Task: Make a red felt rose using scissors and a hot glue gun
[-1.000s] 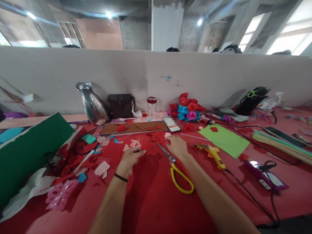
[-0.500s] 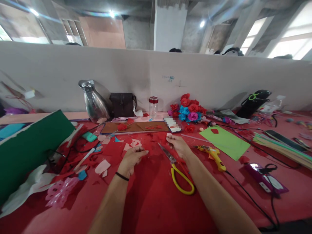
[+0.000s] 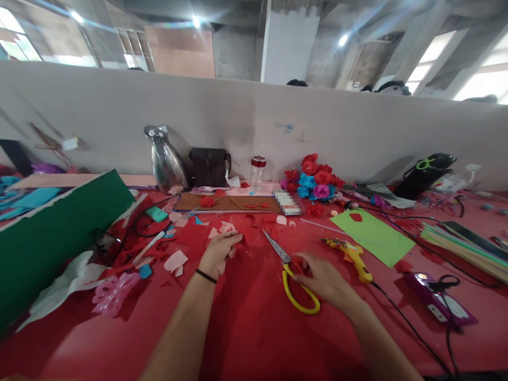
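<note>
My left hand [image 3: 220, 255], with a black band at the wrist, hovers left of the middle over the red tabletop [image 3: 254, 328]. Its fingers are drawn together and point right; anything between them is too small or hidden to make out. My right hand [image 3: 323, 276] is at the yellow-handled scissors [image 3: 300, 296], thumb and forefinger apart over the handle. Something red [image 3: 298, 266] shows partly under those fingers. The scissors lie with closed blades pointing away and left. Beyond them rests a pale pink paper petal [image 3: 281, 219], beside a smaller pink piece [image 3: 292, 223].
Right of the scissors lie a yellow glue gun [image 3: 355, 259], its cord, a green sheet [image 3: 375, 235] and a purple power strip [image 3: 440, 301]. Paper flowers [image 3: 317, 182], a jar [image 3: 257, 174] and a steel jug [image 3: 166, 161] stand behind. Paper scraps [image 3: 175, 260] and a green board [image 3: 59, 238] occupy the left.
My right hand has let go of the pink petal, which now lies on the table, and has moved back toward me to the scissors' handle. The view has shifted slightly left.
</note>
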{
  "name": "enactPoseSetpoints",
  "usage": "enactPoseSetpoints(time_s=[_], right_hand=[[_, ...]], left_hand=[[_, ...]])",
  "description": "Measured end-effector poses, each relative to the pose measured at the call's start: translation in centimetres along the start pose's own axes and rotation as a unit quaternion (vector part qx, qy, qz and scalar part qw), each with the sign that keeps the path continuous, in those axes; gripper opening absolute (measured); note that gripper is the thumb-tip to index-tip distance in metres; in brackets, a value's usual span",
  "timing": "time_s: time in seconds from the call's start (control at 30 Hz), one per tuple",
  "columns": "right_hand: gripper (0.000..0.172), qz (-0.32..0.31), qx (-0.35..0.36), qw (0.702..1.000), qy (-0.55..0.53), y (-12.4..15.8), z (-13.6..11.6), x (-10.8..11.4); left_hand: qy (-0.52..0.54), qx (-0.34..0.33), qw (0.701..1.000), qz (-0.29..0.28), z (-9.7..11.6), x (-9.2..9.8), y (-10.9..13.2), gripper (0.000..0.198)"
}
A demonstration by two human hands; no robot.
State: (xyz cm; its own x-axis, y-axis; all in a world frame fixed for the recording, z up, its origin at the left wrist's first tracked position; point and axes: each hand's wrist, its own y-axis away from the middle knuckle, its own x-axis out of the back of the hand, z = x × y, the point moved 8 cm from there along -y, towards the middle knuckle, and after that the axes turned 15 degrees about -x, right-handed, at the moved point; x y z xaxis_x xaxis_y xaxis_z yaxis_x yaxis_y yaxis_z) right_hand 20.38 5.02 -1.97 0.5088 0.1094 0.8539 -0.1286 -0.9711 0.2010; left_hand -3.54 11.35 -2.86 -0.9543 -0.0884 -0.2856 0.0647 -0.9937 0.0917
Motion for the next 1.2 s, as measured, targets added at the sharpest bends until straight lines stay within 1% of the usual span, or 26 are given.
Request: enactPoseSetpoints(time_s=[0.1,0.2,0.27,0.33,0.37,0.43,0.5,0.53,0.6,0.63,0.7,0.77,0.8,0.9,0.97,1.07,1.2], right_hand=[[0.046,0.019,-0.005,0.999,0.042,1.6,0.4,-0.2],[0.048,0.013,-0.026,0.998,0.046,1.5,0.2,-0.3],[0.046,-0.012,-0.046,0.999,-0.001,1.0,0.3,-0.4],[0.045,-0.044,-0.073,0.991,-0.102,0.7,0.8,-0.5],[0.045,-0.061,-0.081,0.980,-0.169,0.7,0.9,-0.6],[0.051,-0.087,-0.081,0.946,-0.302,0.9,0.7,-0.5],[0.056,-0.110,-0.074,0.903,-0.408,1.2,-0.3,-0.5],[0.054,-0.124,-0.073,0.880,-0.452,1.3,-1.0,-0.6],[0.042,-0.162,-0.078,0.830,-0.529,1.2,-2.8,-0.9],[0.037,-0.188,-0.076,0.802,-0.562,1.0,-4.0,-1.1],[0.034,-0.253,-0.060,0.752,-0.605,0.4,-6.6,-1.4],[0.035,-0.322,-0.050,0.719,-0.614,0.1,-8.7,-2.0],[0.036,-0.351,-0.049,0.710,-0.609,0.1,-9.4,-2.5],[0.045,-0.413,-0.059,0.701,-0.578,0.7,-10.3,-4.2],[0.049,-0.440,-0.070,0.702,-0.555,1.5,-10.2,-5.2],[0.050,-0.453,-0.071,0.709,-0.536,2.5,-10.0,-5.9],[0.054,-0.454,-0.072,0.717,-0.525,2.9,-9.9,-6.1]], left_hand=[[0.033,0.006,0.999,0.020,-0.2,0.3,-0.1,0.021],[0.056,0.011,0.998,0.026,0.0,0.4,-0.1,0.024],[0.072,0.012,0.997,0.031,0.2,0.6,-0.1,0.027],[0.094,0.011,0.995,0.043,0.3,0.7,0.0,0.029],[0.103,0.011,0.993,0.049,0.4,0.8,0.0,0.029],[0.115,0.007,0.992,0.058,0.5,0.9,-0.1,0.030],[0.134,-0.001,0.989,0.055,0.7,0.7,-0.1,0.030],[0.148,-0.005,0.988,0.047,0.8,0.5,-0.1,0.031],[0.178,-0.012,0.984,0.024,1.1,0.0,-0.1,0.032],[0.188,-0.016,0.982,0.012,1.3,-0.2,-0.1,0.032],[0.196,-0.028,0.980,0.005,1.7,-0.2,-0.2,0.031],[0.192,-0.039,0.980,0.032,1.8,0.6,-0.4,0.031],[0.190,-0.040,0.979,0.055,1.8,1.2,-0.5,0.030],[0.193,-0.039,0.973,0.121,1.7,2.9,-0.8,0.025],[0.197,-0.041,0.969,0.143,1.6,3.7,-0.9,0.025],[0.200,-0.039,0.966,0.158,1.6,4.4,-1.0,0.027],[0.209,-0.020,0.964,0.162,1.5,4.6,-0.9,0.022]])
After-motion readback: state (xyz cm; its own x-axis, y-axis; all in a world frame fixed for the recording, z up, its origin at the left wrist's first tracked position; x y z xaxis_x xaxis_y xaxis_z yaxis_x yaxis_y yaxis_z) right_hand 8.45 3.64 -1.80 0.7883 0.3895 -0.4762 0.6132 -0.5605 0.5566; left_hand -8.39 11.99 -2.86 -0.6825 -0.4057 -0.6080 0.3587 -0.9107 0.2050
